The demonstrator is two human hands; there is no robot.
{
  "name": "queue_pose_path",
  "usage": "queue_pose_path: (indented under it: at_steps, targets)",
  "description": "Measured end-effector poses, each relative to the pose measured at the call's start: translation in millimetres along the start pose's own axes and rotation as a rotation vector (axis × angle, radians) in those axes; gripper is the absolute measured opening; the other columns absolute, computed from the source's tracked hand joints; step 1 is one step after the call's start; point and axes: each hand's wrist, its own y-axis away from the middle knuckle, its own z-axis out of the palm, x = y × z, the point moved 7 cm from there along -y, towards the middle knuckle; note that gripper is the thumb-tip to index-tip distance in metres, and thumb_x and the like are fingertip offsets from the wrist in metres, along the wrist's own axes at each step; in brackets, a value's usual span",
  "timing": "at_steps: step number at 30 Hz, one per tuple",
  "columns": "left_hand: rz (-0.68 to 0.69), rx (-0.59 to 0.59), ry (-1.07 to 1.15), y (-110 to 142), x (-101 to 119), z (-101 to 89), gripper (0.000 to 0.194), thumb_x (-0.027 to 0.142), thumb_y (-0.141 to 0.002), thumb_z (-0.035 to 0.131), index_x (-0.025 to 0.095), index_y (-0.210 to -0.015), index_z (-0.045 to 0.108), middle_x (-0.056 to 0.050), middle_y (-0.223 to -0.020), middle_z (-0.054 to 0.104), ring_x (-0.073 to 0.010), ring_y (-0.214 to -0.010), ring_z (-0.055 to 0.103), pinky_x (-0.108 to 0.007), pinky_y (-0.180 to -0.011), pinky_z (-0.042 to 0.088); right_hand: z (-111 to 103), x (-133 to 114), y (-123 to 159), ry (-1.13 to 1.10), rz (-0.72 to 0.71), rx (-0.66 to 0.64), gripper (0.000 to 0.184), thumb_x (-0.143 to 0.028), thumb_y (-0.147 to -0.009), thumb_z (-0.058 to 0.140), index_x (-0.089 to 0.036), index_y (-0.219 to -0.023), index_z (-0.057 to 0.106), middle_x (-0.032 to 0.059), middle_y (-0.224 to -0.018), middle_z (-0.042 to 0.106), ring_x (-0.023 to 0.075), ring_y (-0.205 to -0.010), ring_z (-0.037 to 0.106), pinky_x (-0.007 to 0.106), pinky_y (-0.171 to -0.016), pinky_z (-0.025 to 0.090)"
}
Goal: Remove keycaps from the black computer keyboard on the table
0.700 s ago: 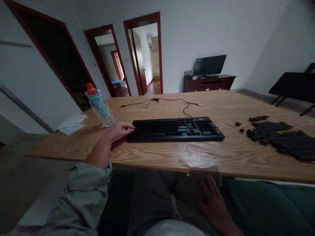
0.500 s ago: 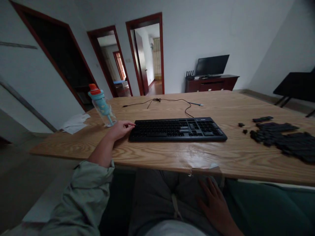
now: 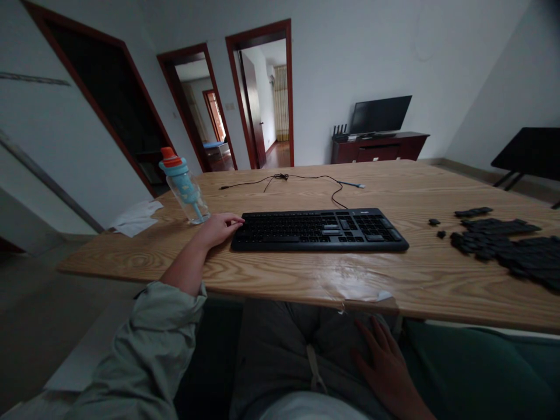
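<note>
A black keyboard lies on the wooden table, with a few greyish patches among its keys at the right. My left hand is at its left end, fingers closed together against the upper left corner; the thumb is partly hidden. Below the table edge, my right hand rests on my thigh with its fingers apart, holding nothing. To the right of the keyboard lies a heap of small black pieces that look like keycaps, with two loose pieces beside it.
A clear bottle with a blue and orange top stands behind my left hand. White tissues lie at the table's left edge. The thin black cable runs behind the keyboard. A torn film patch shows at the front edge of the table.
The whole view has shifted slightly, so the table's things appear a little further right. Both hands keep their places, the left at the keyboard and the right on the thigh.
</note>
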Motion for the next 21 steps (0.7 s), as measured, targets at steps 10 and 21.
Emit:
queue_pose_path:
  at_steps: [10, 21]
  targets:
    - [0.187, -0.046, -0.049, -2.6, 10.5, 5.1, 0.032, 0.03, -0.093, 0.051, 0.022, -0.109, 0.078, -0.008, -0.108, 0.074, -0.0203, -0.098, 0.068, -0.034, -0.09, 0.052, 1.4, 1.9, 0.4, 0.001, -0.01, 0.01, 0.064, -0.047, -0.09, 0.05, -0.017, -0.146, 0.054, 0.0163, -0.162, 0.031, 0.0342, -0.152, 0.023, 0.052, -0.121, 0.03]
    - [0.168, -0.021, -0.31, 8.0, 17.4, 15.0, 0.043, 0.013, -0.091, 0.045, 0.023, -0.121, 0.074, -0.008, -0.124, 0.073, -0.0226, -0.113, 0.067, -0.036, -0.101, 0.05, -8.7, -9.5, -1.4, 0.043, 0.048, -0.076, 0.064, -0.047, -0.091, 0.048, -0.019, -0.148, 0.052, 0.015, -0.163, 0.03, 0.0345, -0.153, 0.021, 0.053, -0.118, 0.031]
